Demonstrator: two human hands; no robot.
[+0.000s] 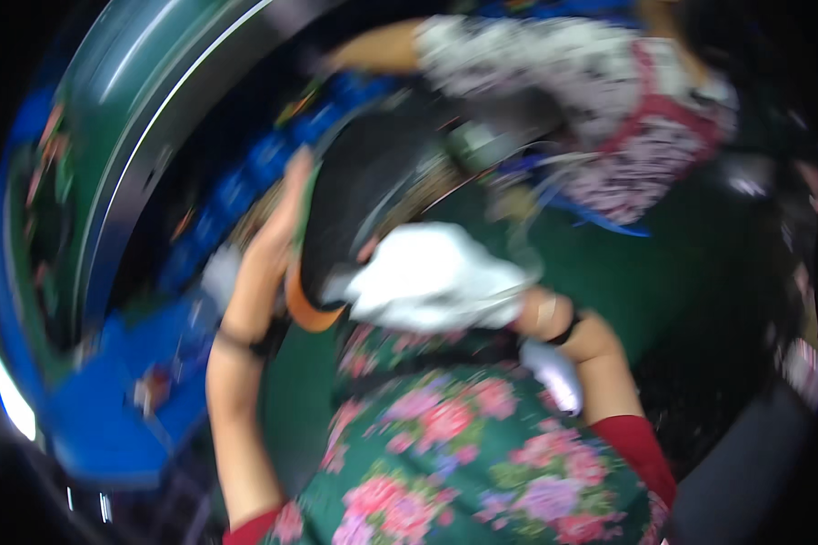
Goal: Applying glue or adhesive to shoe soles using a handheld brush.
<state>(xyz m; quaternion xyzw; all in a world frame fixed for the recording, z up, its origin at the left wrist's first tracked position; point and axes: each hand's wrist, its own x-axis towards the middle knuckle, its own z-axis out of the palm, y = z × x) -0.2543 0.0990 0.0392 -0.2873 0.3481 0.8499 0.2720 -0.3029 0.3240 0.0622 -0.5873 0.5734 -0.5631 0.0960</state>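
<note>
In front of my body is a dark, curved, shell-like piece point(345, 182) with a green edge and an orange lower rim. My left hand point(286, 204) grips its left side, fingers stretched along the outer edge and thumb hidden. Bunched white cloth point(432, 277) lies against the piece's lower right, over my right hand point(534, 309). That hand appears closed on the cloth; most of its fingers are covered, and a fingertip shows at the cloth's left end. Blur hides the exact kind of the dark piece.
A co-worker in a patterned top point(554, 68) reaches left across the far side. Blue bins point(236, 191) stand in a row behind my left hand. A large curved green-grey machine or rail point(145, 118) rises at far left, above a blue surface point(118, 400). The floor point(600, 272) is green.
</note>
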